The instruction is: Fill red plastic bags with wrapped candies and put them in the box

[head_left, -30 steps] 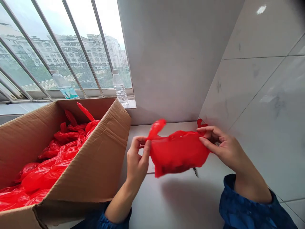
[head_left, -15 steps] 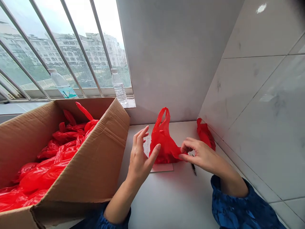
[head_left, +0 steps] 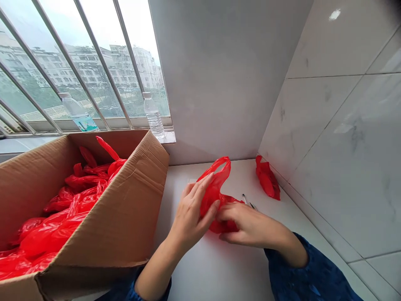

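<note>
A red plastic bag (head_left: 224, 184) with a handle loop stands on the white tabletop between my two hands. My left hand (head_left: 194, 209) lies along the bag's left side, its fingers stretched out and the thumb apart, over the red plastic. At the bag's lower right, my right hand (head_left: 246, 223) has its fingers curled in on the plastic, and their tips are partly hidden. What the bag contains cannot be made out. Behind my right hand, a pen (head_left: 244, 198) is partly covered.
On the left, a large cardboard box (head_left: 125, 213) holds several red bags (head_left: 75, 200). Another red bag (head_left: 267, 177) lies by the tiled wall (head_left: 344, 167). Two plastic bottles, one labelled bottle (head_left: 79, 115) and one clear bottle (head_left: 153, 117), stand by the barred window.
My right hand has moved left and closer to my left hand, from the bag's right corner to its lower front. The bag has shifted towards me, and its handles have tilted right.
</note>
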